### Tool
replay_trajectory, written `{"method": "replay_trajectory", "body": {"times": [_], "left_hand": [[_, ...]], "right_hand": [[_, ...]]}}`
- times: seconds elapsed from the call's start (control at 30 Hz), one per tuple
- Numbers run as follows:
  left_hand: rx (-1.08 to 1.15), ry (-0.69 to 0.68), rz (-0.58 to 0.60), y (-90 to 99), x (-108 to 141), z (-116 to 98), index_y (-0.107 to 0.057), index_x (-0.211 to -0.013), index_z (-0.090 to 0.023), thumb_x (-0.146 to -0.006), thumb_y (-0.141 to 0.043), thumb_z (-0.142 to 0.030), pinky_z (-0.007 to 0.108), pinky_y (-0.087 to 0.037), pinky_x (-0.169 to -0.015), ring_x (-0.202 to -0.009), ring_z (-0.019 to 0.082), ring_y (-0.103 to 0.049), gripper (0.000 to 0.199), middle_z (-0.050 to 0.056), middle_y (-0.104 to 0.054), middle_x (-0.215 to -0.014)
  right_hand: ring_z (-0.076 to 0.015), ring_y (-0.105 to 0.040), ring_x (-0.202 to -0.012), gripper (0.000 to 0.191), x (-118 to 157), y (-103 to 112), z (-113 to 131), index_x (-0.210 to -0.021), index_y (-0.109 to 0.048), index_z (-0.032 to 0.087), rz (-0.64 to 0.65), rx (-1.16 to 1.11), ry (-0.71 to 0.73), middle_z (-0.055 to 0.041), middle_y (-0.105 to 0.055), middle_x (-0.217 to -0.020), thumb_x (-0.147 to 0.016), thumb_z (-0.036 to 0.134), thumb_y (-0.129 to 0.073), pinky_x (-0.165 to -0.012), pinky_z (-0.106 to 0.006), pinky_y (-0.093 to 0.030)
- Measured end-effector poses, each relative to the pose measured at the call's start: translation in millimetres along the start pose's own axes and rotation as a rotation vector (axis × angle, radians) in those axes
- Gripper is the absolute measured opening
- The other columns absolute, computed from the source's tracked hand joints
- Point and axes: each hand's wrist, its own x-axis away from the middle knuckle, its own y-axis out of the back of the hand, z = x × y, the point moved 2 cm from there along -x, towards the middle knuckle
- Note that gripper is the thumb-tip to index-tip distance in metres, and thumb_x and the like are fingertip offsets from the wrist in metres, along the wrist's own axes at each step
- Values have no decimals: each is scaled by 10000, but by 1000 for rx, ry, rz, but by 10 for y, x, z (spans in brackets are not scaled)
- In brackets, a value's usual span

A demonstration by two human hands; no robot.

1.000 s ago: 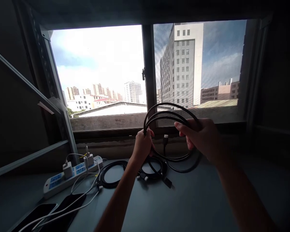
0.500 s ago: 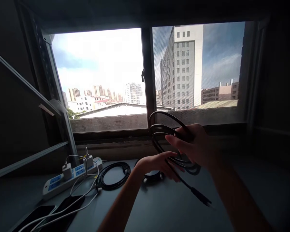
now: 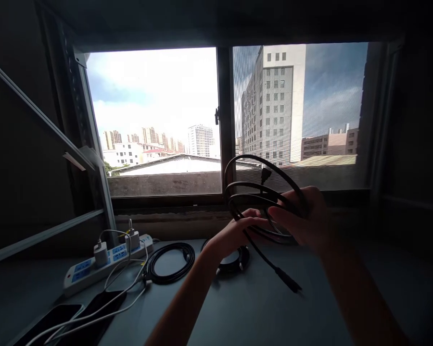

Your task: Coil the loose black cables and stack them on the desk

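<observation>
A black cable (image 3: 252, 185) hangs in several loose loops between my hands, above the table and in front of the window. My right hand (image 3: 306, 216) is closed round the right side of the loops. My left hand (image 3: 231, 235) is at their lower left, palm partly hidden, with strands running between its thumb and fingers. One cable end, a dark plug (image 3: 288, 281), dangles below the hands toward the right. Another connector (image 3: 265, 175) sticks up behind the loops. Beneath my left wrist, a second coiled black cable (image 3: 234, 267) lies on the table, partly covered.
Further left lies another coiled black cable (image 3: 169, 278). Beside it a white power strip (image 3: 90, 278) carries two plugged-in chargers with white cords. Two dark phones (image 3: 94, 317) rest at the lower left. Metal struts (image 3: 43, 235) stand left of the window.
The loops and my right hand have shifted slightly right, and the loops look wider. My left fingers have come up round the strands. A connector now shows behind the loops.
</observation>
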Motion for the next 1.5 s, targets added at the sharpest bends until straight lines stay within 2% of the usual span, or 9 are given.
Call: {"method": "replay_trajectory", "body": {"times": [0.1,0.23,0.43,0.5,0.6,0.73,1.03,1.23,1.5], "left_hand": [[28,-91,-104,11,-4,-64,-541,-1020,-157,-728,-670,-270,289,-486,-700,-687,159,-633,339,35,-627,-784],[1,-184,-153,50,24,-169,-393,-1254,-184,-751,-661,-328,254,-465,-655,-618,144,-630,589,-77,-458,-568],[-182,-380,-259,118,44,-304,-468,-1136,-182,-800,-559,-459,247,-454,-590,-526,149,-620,445,-112,-326,-464],[-215,-449,-319,130,51,-348,-472,-1035,-190,-802,-554,-456,254,-463,-588,-503,147,-617,363,-115,-341,-462],[-283,-515,-376,140,67,-409,-453,-955,-190,-803,-547,-453,262,-475,-563,-496,160,-626,318,-108,-394,-473],[-372,-530,-452,176,89,-473,-474,-958,-164,-797,-542,-445,259,-479,-519,-446,154,-610,331,-105,-414,-473],[-463,-517,-570,240,164,-594,-532,-917,-123,-744,-579,-432,220,-388,-336,-321,118,-497,358,-98,-408,-424],[-385,-409,-453,198,211,-625,-592,-968,-107,-711,-643,-442,193,-320,-352,-352,67,-437,425,-83,-419,-462],[-276,-329,-310,173,238,-616,-633,-929,-124,-759,-638,-380,170,-200,-371,-386,15,-309,306,-77,-362,-500]], "right_hand": [[-36,-221,-275,462,-56,7,-22,-390,-333,189,-13,-66,-12,69,-270,-343,-641,347,-688,-264,-181,-147],[-50,-295,-247,450,-111,28,-69,-431,-373,185,-28,-54,-40,68,-325,-324,-665,389,-699,-255,-171,-204],[-81,-407,-271,303,-149,44,-107,-681,-537,168,-18,58,-21,75,-436,-386,-700,427,-695,-289,-180,-357],[-89,-448,-310,302,-169,71,-131,-906,-576,185,-109,119,57,82,-469,-456,-719,390,-695,-324,-190,-396],[-124,-562,-477,471,-201,116,-179,-1207,-478,256,-241,272,206,53,-532,-621,-773,309,-655,-409,-205,-442],[-173,-608,-792,585,-232,125,-240,-1352,-348,305,-203,495,350,-36,-591,-1021,-829,293,-611,-493,-219,-458],[-63,-513,-509,517,-241,39,-341,-1346,-409,354,-141,458,402,4,-575,-1010,-863,347,-595,-413,-191,-416],[-40,-484,-408,383,-240,31,-320,-1217,-569,310,-167,301,372,25,-556,-856,-839,324,-626,-360,-189,-396],[-44,-483,-396,265,-236,26,-309,-1126,-634,258,-156,278,360,29,-553,-772,-865,272,-587,-365,-186,-397]]}}
